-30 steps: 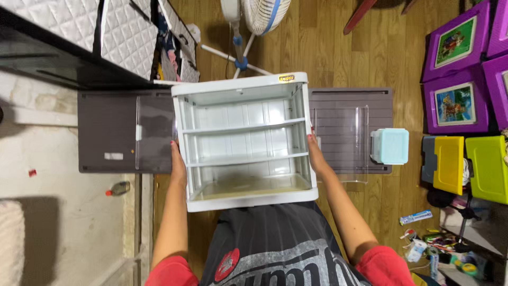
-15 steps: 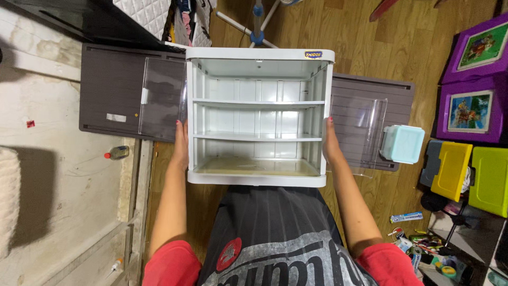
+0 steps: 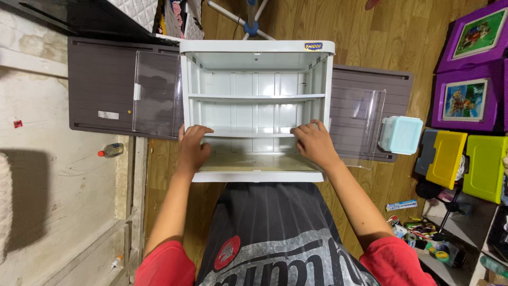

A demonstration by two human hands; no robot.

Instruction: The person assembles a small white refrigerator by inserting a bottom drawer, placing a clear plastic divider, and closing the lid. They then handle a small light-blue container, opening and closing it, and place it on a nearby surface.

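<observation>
The shelf unit (image 3: 256, 106) is white. The drawer (image 3: 121, 92) beside it is grey-brown. The small box (image 3: 400, 134) is pale blue, the bins (image 3: 464, 100) purple, the floor (image 3: 391, 37) brown wood.

There is only the one view, from a camera worn on the person's head, looking almost straight down the front of their body. It sits close: the forearms run up from the bottom edge to the left hand (image 3: 193, 145) and right hand (image 3: 313, 144), which land near the middle of the frame on a white drawer frame (image 3: 256, 74). Beyond the hands, the top edge reaches a fan stand's base (image 3: 251, 26) on the wooden floor (image 3: 370, 32). Out past the right hand, the view takes in purple bins (image 3: 465, 100); past the left hand, a pale concrete patch (image 3: 53, 175).
</observation>
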